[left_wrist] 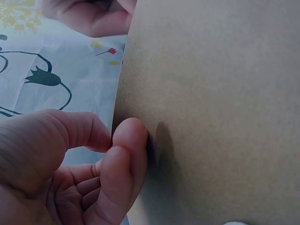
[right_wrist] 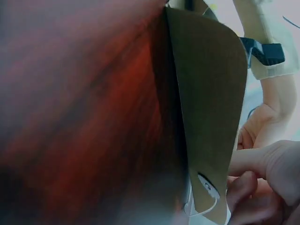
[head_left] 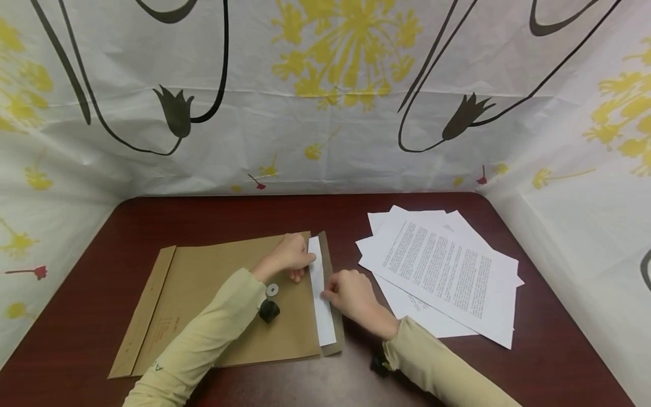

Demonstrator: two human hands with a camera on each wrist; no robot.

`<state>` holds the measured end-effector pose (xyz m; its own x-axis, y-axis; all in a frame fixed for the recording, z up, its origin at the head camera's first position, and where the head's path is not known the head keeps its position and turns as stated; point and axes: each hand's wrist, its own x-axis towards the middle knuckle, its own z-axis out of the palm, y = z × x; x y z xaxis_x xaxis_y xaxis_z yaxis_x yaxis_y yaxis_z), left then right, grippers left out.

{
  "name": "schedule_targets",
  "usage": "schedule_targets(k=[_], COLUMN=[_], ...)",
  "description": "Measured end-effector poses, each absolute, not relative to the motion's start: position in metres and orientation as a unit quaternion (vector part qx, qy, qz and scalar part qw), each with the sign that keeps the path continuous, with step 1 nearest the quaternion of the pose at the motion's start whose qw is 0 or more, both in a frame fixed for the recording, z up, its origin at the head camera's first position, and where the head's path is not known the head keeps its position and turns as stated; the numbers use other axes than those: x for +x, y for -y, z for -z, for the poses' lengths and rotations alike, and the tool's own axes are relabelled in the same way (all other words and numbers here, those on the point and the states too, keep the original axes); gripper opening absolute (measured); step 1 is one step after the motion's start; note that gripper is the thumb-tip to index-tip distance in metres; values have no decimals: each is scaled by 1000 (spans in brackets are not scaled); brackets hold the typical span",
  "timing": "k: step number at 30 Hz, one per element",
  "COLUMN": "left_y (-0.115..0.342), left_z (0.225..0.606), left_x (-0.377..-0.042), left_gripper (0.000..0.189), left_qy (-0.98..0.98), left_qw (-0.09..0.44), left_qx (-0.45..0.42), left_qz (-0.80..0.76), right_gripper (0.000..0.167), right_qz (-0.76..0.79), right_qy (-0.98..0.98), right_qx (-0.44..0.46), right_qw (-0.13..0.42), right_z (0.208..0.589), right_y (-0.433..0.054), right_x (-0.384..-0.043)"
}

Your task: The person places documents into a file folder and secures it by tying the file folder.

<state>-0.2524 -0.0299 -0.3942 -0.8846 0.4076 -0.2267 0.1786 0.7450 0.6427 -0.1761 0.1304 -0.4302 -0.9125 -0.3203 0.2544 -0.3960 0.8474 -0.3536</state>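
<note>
A brown paper document envelope [head_left: 239,311] lies flat on the table with its flap [head_left: 333,316] folded out to the right. A strip of white paper [head_left: 321,311] shows at its opening. My left hand [head_left: 291,254] pinches the front edge of that opening between thumb and fingers; the left wrist view shows the fingertips [left_wrist: 130,136] on the brown face. Over the flap, my right hand [head_left: 353,294] has its curled fingers and thumb at the paper's right edge, seemingly pinching it. On the flap's underside, a round button [right_wrist: 208,186] carries a white string.
Several printed sheets [head_left: 452,271] lie fanned out to the right of the envelope. A round grey button [head_left: 272,289] sits on the envelope's face beside the left cuff. The dark red table [head_left: 315,217] is surrounded by a patterned white curtain [head_left: 315,130].
</note>
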Motion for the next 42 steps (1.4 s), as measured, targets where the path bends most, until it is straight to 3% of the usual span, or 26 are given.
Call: schedule_targets(k=[10,16,21,42], left_y=[31,32,34,35], left_z=[395,397,398,397], left_x=[-253,-253,-252,-251], left_gripper=[44,46,49,50], left_qy=[-916,-915,-917,-913], left_qw=[175,170,169,170], left_qx=[157,154,155,146], left_qz=[-325,-331,-326,-340], right_gripper=[30,28,27,23], right_qz=[-169,-170,-145,-253], right_qy=[970,973,970,945], right_qx=[168,151,186,206], right_qw=[42,48,64,18], right_z=[432,433,435,446], right_y=[-115,-110,-102,-101], right_x=[-184,-184,-183,-193])
